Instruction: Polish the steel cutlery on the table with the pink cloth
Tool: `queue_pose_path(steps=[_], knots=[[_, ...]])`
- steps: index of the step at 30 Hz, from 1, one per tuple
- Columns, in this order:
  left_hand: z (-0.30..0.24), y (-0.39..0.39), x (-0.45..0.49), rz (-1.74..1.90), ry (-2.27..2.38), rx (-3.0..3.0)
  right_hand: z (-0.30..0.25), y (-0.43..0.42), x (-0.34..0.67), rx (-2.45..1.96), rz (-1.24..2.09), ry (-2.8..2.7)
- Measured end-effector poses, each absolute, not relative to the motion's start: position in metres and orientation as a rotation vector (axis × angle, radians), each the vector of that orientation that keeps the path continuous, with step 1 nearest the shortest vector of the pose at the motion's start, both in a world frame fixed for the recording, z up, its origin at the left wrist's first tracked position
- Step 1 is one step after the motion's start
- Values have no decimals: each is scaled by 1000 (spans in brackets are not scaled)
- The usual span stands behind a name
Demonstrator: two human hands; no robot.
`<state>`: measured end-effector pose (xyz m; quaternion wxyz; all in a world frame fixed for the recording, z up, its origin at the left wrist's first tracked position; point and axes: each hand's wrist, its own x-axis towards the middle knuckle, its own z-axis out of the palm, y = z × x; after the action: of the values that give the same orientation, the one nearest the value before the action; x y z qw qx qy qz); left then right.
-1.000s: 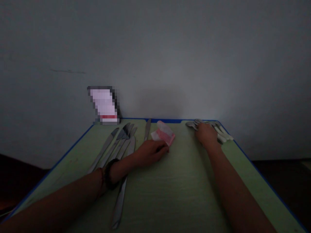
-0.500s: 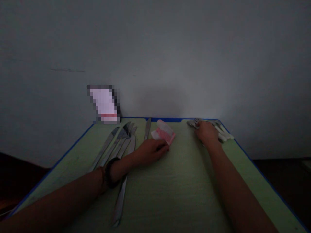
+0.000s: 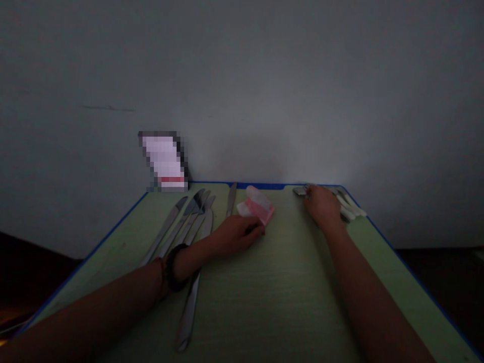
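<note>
My left hand (image 3: 240,233) rests low over the table with its fingers curled in at the lower edge of a pink and white cloth (image 3: 259,204). Behind that hand a table knife (image 3: 232,198) runs toward the far edge, its lower end hidden. Under and beside my left forearm lie several metal knives (image 3: 189,322), roughly side by side. At the far right my right hand (image 3: 321,204) is closed over a group of cutlery, its fingertips mostly hidden. Rounded metal spoon heads (image 3: 300,191) stick out left of it, and white handles (image 3: 348,209) show on its right.
The pale green table (image 3: 272,312) has a blue edge and stands against a grey wall (image 3: 242,91). A blurred-out phone-like device (image 3: 164,161) with a lit screen leans on the wall at the back left corner.
The view has shifted very slightly. My right fingers have moved a little over the spoon heads, of which less shows. My left hand and the cloth stay as they were.
</note>
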<state>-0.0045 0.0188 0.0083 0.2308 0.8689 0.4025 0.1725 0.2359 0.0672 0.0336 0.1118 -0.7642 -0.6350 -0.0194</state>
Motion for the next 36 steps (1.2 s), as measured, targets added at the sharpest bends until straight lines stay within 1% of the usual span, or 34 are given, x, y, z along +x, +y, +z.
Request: queue_pose_path(steps=[3, 6, 8, 10, 14, 18, 20, 21, 23, 26, 29, 36], knots=[[8, 19, -5, 486, 1093, 2386, 40, 68, 226, -1965, -88, -1979], [9, 17, -8, 521, 1049, 2417, 39, 65, 205, -1628, 60, -2107], [10, 14, -10, 547, 1043, 2476, 29, 60, 187, -1437, 155, -2139], [12, 12, -11, 554, 1074, 2561, 12, 54, 172, -1359, 180, -2149], [18, 12, -13, 453, 1229, 2735, -19, 47, 158, -1446, 15, -2197], [35, 15, -29, 282, 1457, 2814, -25, 44, 158, -1496, -46, -2101], [49, 11, -43, 69, 1661, 2732, -24, 42, 158, -1512, -63, -2084], [57, 7, -50, -112, 1739, 2650, -24, 41, 158, -1523, -69, -2081], [71, -5, -59, -409, 1778, 2536, -24, 40, 158, -1544, -75, -2077], [80, -29, -56, -592, 1774, 2482, -24, 39, 157, -1567, -70, -2071], [74, -48, -40, -657, 1831, 2408, -22, 39, 157, -1591, -59, -2071], [58, -51, -36, -538, 1840, 2428, -18, 36, 158, -1585, -38, -2056]])
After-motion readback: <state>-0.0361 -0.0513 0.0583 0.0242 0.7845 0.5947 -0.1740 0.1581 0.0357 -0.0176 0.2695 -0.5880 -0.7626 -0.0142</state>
